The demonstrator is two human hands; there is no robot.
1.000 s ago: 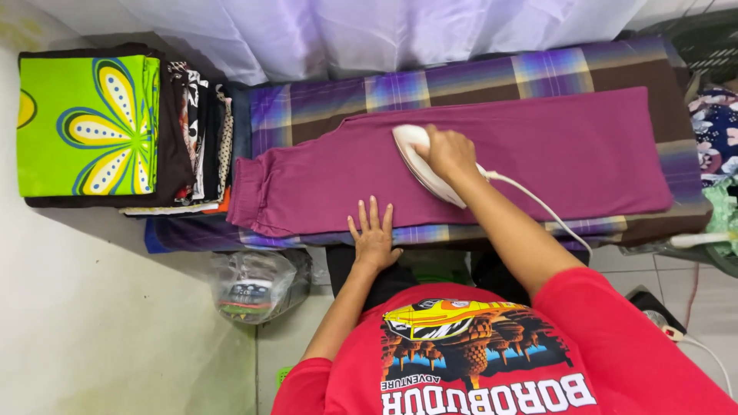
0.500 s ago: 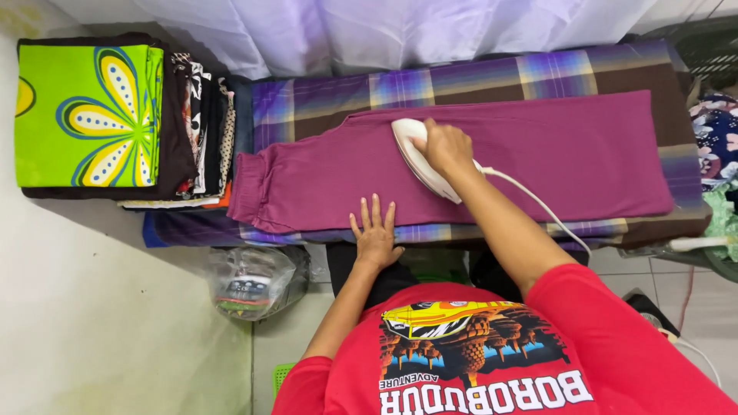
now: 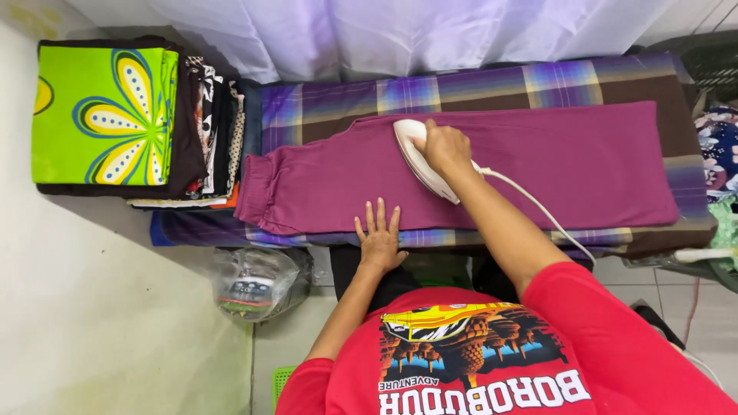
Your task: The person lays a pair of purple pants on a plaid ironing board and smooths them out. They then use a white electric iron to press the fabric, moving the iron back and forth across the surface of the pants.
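Note:
Maroon trousers lie flat across an ironing surface covered by a purple plaid cloth. My right hand grips the handle of a white iron resting on the trousers near their upper middle. A white cord trails from the iron along my forearm. My left hand lies flat, fingers spread, on the near edge of the trousers.
A stack of folded clothes topped by a bright green flower-patterned fabric sits at the left. A clear plastic bag rests on the floor below. More fabrics lie at the right edge. White curtain hangs behind.
The iron and my right hand stay at about the same spot on the trousers. My left hand stays flat on the near edge.

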